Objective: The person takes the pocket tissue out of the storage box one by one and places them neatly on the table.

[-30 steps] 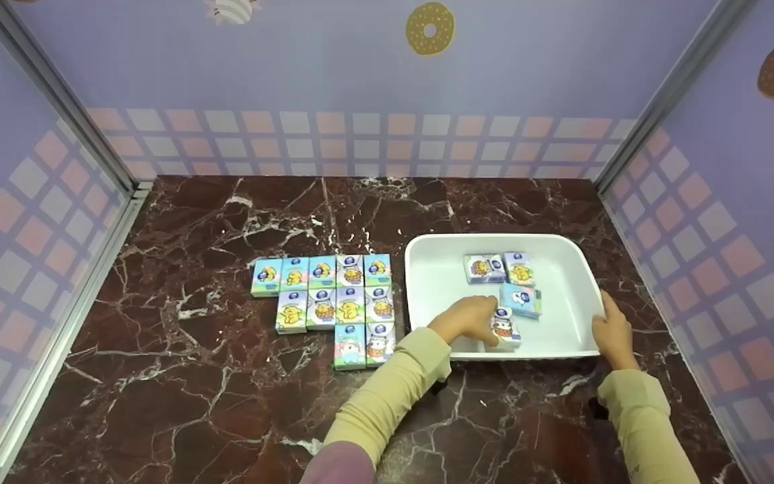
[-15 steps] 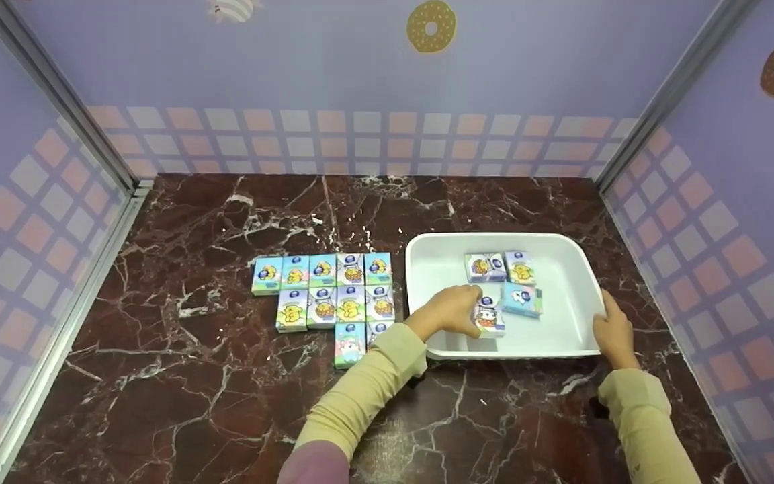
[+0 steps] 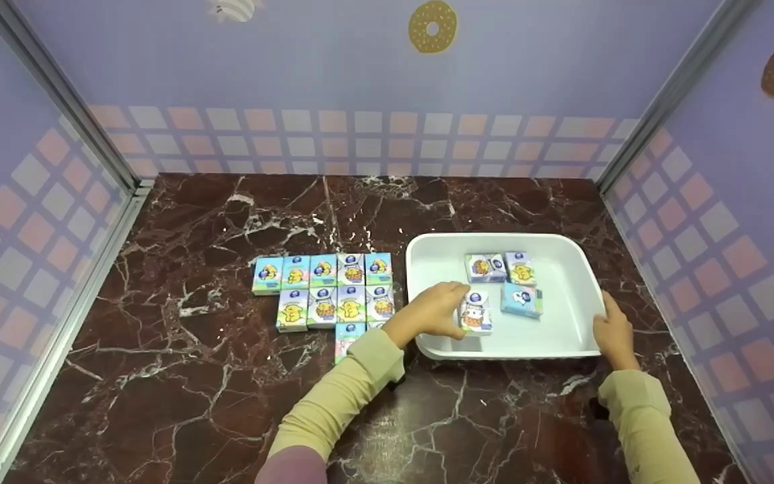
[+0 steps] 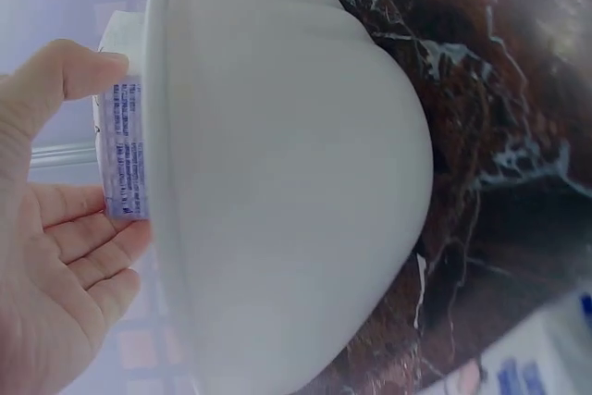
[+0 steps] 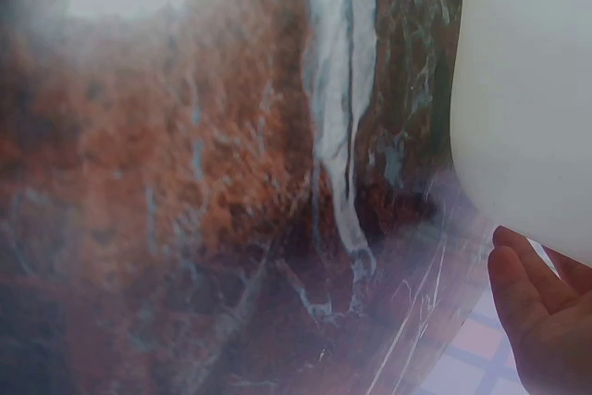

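Note:
My left hand [image 3: 433, 310] holds a small tissue pack [image 3: 476, 314] with a white cat-like print, raised within the white plastic tub [image 3: 562, 336]. In the left wrist view, the thumb lies on one end of the pack [image 4: 125, 150] and the fingers on the other, above the tub's rim [image 4: 171, 182]. My right hand [image 3: 614, 333] grips the tub's right rim near its front corner. The right wrist view catches part of that hand [image 5: 546, 312] at the tub's edge [image 5: 527, 90].
A blue tissue pack [image 3: 521, 300], a chick-print pack [image 3: 520, 269] and a lilac pack [image 3: 486, 267] lie in the tub. Left of it, several packs [image 3: 322, 306] lie in tight rows on the dark marble top [image 3: 192, 390]. Patterned walls [image 3: 373, 87] enclose the back and sides.
My left hand has taken the cat-print pack up and carried it leftward, away from the blue pack, toward the tub's left side. The right hand stays at the rim.

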`<state>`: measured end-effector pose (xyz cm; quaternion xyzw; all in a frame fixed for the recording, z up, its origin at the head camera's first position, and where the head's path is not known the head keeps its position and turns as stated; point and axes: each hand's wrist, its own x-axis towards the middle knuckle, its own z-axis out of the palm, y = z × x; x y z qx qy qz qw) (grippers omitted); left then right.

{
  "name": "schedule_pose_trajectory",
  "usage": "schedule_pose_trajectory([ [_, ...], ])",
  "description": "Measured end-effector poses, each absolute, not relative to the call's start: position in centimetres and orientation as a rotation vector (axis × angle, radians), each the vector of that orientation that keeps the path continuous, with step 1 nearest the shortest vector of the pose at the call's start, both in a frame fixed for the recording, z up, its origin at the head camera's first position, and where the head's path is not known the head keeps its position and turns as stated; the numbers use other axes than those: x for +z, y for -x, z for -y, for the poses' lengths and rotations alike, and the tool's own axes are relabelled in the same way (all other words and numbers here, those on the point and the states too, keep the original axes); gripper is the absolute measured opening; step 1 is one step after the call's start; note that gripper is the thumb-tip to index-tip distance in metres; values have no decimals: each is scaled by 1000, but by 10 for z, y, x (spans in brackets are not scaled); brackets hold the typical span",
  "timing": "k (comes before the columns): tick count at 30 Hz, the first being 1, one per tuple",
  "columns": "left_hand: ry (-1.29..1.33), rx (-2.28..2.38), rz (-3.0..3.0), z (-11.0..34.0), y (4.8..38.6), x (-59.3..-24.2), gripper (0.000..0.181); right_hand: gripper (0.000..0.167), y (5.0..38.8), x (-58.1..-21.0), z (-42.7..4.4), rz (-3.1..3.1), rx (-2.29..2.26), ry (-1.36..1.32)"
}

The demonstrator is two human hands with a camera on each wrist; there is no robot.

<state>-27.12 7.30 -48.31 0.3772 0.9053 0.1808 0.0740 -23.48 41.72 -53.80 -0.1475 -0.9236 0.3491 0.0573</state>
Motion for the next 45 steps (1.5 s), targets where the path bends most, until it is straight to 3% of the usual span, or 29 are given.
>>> schedule_pose_trajectory([
  [45, -851, 776, -2741, 77, 237, -502, 89, 52, 235, -539, -418, 2794, 1042, 444],
])
